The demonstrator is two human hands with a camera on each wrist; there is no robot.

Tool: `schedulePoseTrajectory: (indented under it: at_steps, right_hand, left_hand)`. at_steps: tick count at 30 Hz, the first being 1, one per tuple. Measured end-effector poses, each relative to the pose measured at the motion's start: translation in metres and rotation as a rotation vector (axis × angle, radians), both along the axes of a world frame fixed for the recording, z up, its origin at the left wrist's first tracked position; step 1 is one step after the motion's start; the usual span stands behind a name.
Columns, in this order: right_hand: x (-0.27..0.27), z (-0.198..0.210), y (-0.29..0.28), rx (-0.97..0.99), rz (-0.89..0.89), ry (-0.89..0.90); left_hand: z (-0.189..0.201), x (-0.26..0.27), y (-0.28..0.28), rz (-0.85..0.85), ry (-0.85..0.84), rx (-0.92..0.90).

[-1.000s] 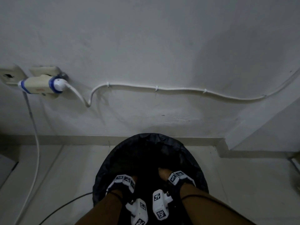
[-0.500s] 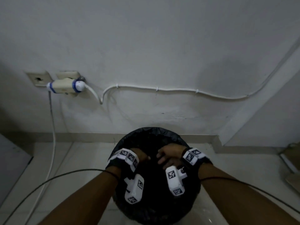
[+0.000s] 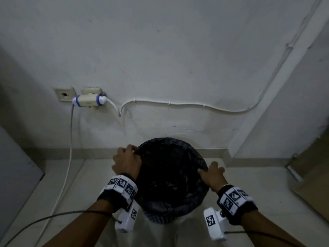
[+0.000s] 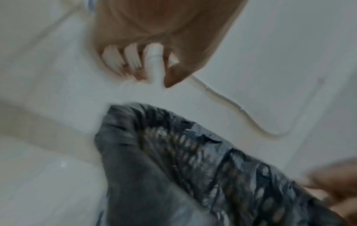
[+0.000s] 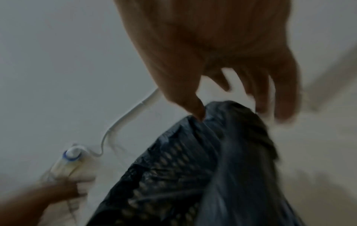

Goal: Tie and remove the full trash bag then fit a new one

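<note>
A black trash bag [image 3: 170, 175] lines a round mesh bin [image 3: 156, 218] that stands on the floor against the wall. Its top is folded over the rim. My left hand [image 3: 127, 158] is at the bin's far-left rim. In the left wrist view that hand [image 4: 154, 45] has its fingers curled, hovers just above the bag's edge [image 4: 123, 122] and holds nothing. My right hand [image 3: 212, 173] lies on the right rim. In the right wrist view its thumb [image 5: 199, 111] touches the bag's edge [image 5: 228, 110], and its straight fingers hang outside. Both wrist views are blurred.
A wall socket with a white adapter [image 3: 89, 102] sits at the left. One white cable [image 3: 187, 104] runs along the wall and another [image 3: 68, 157] drops to the floor. A grey panel [image 3: 16, 175] stands at the left, a brown board [image 3: 311, 166] at the right.
Both hands have come out of the middle of the bin and moved apart, the left to the far-left rim and the right to the right rim. The head view has pulled back.
</note>
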State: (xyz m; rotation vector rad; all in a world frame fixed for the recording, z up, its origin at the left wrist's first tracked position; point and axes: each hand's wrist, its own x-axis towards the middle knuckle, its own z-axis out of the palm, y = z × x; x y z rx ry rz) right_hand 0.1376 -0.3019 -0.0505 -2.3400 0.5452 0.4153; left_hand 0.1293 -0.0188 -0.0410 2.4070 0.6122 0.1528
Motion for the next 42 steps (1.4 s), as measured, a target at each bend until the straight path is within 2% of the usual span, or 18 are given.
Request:
schedulePoseTrajectory:
  at_steps: [2,3,6,12,15,19,22,28,30,36,39,42]
  right_hand:
    - [-0.01,-0.007,-0.003,0.15,-0.041,0.086]
    - [-0.013,-0.01,-0.004,0.212,-0.063,0.07]
    - [-0.012,-0.016,-0.01,0.291,-0.118,-0.028]
    - [-0.013,-0.013,-0.002,0.442,-0.297,-0.135]
    - [-0.02,-0.011,0.008,0.522,-0.359,-0.144]
    - [-0.033,-0.007,0.022,0.704,-0.405,-0.123]
    - [-0.044,-0.004,0.025,0.801,-0.437,-0.095]
    - [-0.039,-0.006,0.027,0.975,-0.477,0.031]
    - [-0.037,-0.008,0.029,1.015,-0.47,0.05]
    - [-0.028,-0.015,0.034,1.029,-0.462,0.052]
    - [-0.033,-0.006,0.036,0.983,-0.443,0.064]
    - [-0.034,0.019,0.034,0.881,-0.432,0.074]
  left_hand:
    - [-0.008,-0.011,0.006,0.013,0.305,-0.066]
    - [-0.013,-0.013,0.008,-0.013,0.379,-0.138]
    - [-0.02,-0.011,0.013,-0.071,0.297,-0.21]
    - [-0.011,0.003,0.003,0.04,0.035,-0.405]
    - [-0.019,-0.002,-0.002,0.052,0.094,-0.442]
    - [-0.035,-0.019,-0.003,0.083,0.163,-0.66]
    - [-0.046,-0.026,0.0,0.072,0.124,-0.717]
    - [-0.047,-0.005,0.012,0.214,0.042,-0.898]
    - [-0.048,0.003,0.016,0.212,0.029,-0.921]
    - [-0.057,0.024,0.023,0.199,0.001,-0.972]
    - [-0.05,0.016,0.024,0.198,0.072,-0.977]
    - [-0.022,0.001,0.026,0.182,0.209,-0.858]
